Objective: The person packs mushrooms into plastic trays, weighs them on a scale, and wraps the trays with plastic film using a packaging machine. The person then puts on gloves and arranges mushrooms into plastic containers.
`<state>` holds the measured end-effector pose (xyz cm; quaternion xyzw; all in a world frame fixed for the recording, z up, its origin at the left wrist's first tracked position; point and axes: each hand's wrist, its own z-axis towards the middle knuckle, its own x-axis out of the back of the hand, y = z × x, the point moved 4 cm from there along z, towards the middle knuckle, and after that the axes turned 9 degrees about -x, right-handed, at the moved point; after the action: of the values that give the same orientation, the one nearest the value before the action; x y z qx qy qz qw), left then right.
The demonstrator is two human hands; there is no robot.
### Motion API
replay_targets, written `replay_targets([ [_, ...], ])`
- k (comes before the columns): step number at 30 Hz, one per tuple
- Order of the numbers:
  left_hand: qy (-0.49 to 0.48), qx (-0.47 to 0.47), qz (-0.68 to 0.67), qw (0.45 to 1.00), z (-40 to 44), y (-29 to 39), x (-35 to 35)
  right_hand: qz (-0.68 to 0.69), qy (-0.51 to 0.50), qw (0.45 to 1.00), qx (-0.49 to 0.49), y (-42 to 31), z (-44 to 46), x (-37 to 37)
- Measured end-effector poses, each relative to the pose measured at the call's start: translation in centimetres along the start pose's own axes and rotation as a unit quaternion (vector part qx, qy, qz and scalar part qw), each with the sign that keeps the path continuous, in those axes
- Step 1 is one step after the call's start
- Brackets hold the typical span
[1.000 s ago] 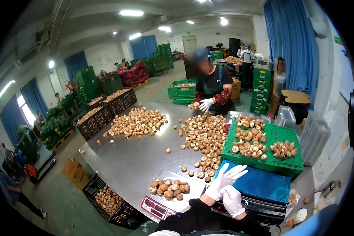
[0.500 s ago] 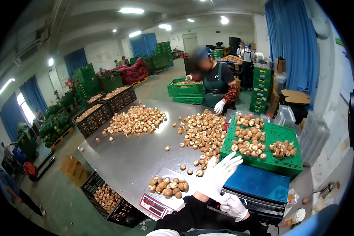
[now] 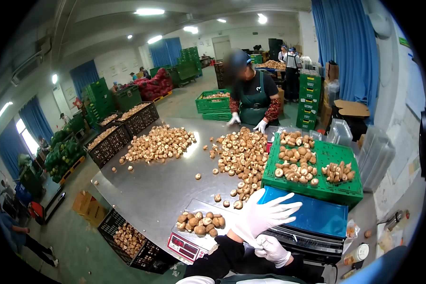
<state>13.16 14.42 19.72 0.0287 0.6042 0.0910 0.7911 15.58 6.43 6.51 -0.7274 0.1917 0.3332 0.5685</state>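
Note:
My left hand (image 3: 265,215), in a white glove, is held up in front of me with its fingers spread. Against its wrist, my right hand (image 3: 275,251), also gloved, has its fingers closed on the cuff of the left glove. To the left of my hands a digital scale (image 3: 187,247) stands on the steel table (image 3: 146,196). On its plate lies a group of mushrooms (image 3: 201,223), apparently in a clear tray. A few loose mushrooms (image 3: 226,203) sit just beyond my left hand.
Two mushroom heaps, a left one (image 3: 158,144) and a right one (image 3: 241,154), cover parts of the table. At right, a green crate (image 3: 317,189) bears mushroom groups, beside a blue-topped machine (image 3: 307,215). Across the table stands a co-worker (image 3: 255,94). A black crate (image 3: 128,239) is below left.
My left hand has turned and its fingers have spread wider, while the right stays at its cuff. The co-worker has turned to the table, both gloved hands now at its edge.

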Motion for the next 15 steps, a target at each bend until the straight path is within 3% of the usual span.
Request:
replay_targets([
  [1,0.001,0.001,-0.001,1.0,-0.1,0.0,0.5,0.001,0.001,1.0,0.0,-0.1,0.0,0.0],
  [3,0.09,-0.16,0.005,0.983,-0.3,1.4,2.7,-0.042,0.01,0.999,0.002,-0.3,0.2,0.2],
  [4,0.046,-0.209,0.202,0.956,0.2,1.5,2.0,-0.062,0.018,0.998,0.008,-0.7,0.1,-0.2],
  [5,0.025,-0.265,0.385,0.884,0.5,1.5,1.3,-0.063,0.019,0.998,0.008,-0.9,0.0,-0.3],
  [6,0.02,-0.296,0.141,0.944,0.8,1.9,1.2,-0.081,0.018,0.997,-0.005,-1.0,0.0,-0.4],
  [7,0.015,-0.308,-0.111,0.945,0.9,2.1,1.3,-0.098,0.016,0.995,-0.018,-1.1,0.0,-0.4],
  [11,0.03,-0.382,-0.037,0.923,0.7,2.7,1.2,-0.141,-0.003,0.989,-0.042,-1.7,-0.1,-0.8],
  [13,0.047,-0.314,-0.359,0.878,0.4,2.9,5.1,-0.128,0.0,0.991,-0.043,-1.9,-0.2,-1.2],
  [14,-0.009,-0.394,-0.038,0.918,-0.5,3.8,6.9,-0.128,0.0,0.991,-0.043,-1.8,-0.2,-1.2],
  [15,-0.099,-0.376,0.04,0.92,-0.2,4.2,7.9,-0.135,0.008,0.99,-0.046,-1.7,-0.3,-1.1],
])
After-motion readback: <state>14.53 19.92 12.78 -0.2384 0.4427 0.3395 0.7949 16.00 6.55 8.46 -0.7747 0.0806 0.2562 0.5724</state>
